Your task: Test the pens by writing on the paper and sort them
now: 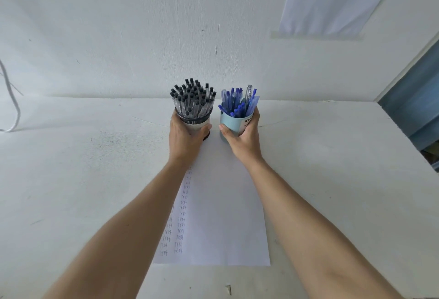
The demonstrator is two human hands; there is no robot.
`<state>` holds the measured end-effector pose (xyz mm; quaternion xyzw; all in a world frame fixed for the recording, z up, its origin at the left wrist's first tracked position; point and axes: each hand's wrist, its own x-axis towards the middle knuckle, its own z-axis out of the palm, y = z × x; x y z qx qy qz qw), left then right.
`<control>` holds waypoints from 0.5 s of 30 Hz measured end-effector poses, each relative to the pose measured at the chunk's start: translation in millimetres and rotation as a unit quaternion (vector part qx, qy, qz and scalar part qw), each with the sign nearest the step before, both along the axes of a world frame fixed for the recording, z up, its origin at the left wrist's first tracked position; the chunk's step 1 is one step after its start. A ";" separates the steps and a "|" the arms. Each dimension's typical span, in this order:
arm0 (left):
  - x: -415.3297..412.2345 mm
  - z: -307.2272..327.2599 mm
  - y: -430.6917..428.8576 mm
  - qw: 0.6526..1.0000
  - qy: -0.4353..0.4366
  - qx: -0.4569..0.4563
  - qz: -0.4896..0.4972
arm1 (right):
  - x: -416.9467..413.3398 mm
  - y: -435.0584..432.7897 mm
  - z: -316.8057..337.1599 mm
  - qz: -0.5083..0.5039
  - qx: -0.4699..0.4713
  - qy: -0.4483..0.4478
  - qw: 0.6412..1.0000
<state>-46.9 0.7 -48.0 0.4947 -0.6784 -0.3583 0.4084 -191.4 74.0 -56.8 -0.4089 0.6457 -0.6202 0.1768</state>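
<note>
The left hand (pixel 187 133) is wrapped around a white cup (pixel 197 124) crammed with black-capped pens (pixel 193 97); the right hand (pixel 245 138) clasps a light blue cup (pixel 228 123) of blue pens (pixel 240 103). Both cups are upright, side by side with a narrow gap, at the far end of the paper (pixel 223 215) lying on the white surface (pixel 83 168). Their bases seem to rest there, though the hands hide this. Two columns of small handwritten words run down the paper's left side
</note>
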 end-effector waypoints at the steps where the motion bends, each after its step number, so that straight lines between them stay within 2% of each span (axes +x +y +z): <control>1: -0.6 -0.3 -3.5 1.000 -0.001 0.002 -0.001 | -0.6 -2.2 0.3 -0.004 0.001 0.004 1.000; 15: -1.1 -4.5 -16.3 1.000 0.014 0.022 -0.002 | -4.5 -10.7 -2.4 -0.016 0.010 -0.012 1.000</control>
